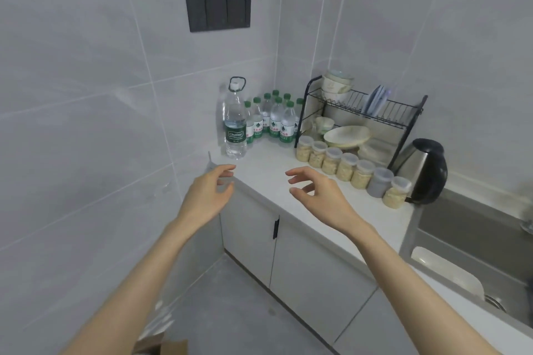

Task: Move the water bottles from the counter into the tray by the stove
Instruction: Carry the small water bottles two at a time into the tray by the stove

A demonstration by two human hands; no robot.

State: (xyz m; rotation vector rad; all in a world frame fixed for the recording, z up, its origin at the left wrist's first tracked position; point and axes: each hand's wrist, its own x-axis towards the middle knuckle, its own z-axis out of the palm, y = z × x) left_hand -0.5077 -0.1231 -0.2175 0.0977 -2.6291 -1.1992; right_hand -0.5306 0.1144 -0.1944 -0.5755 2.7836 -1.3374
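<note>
Both my hands reach out over the white counter [268, 173], left hand [209, 192] and right hand [317, 192] loosely spread, fingers relaxed, holding nothing. The big water bottle [235, 121] stands upright ahead by the wall; the green-capped small bottles [274, 118] cluster in the corner behind it.

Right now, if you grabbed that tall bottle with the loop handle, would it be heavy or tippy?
The tall bottle looks full, so probably heavy. Tall on a narrow base near the counter edge, it might topple if pushed sideways. The loop on its cap probably offers the surest grip.
</note>
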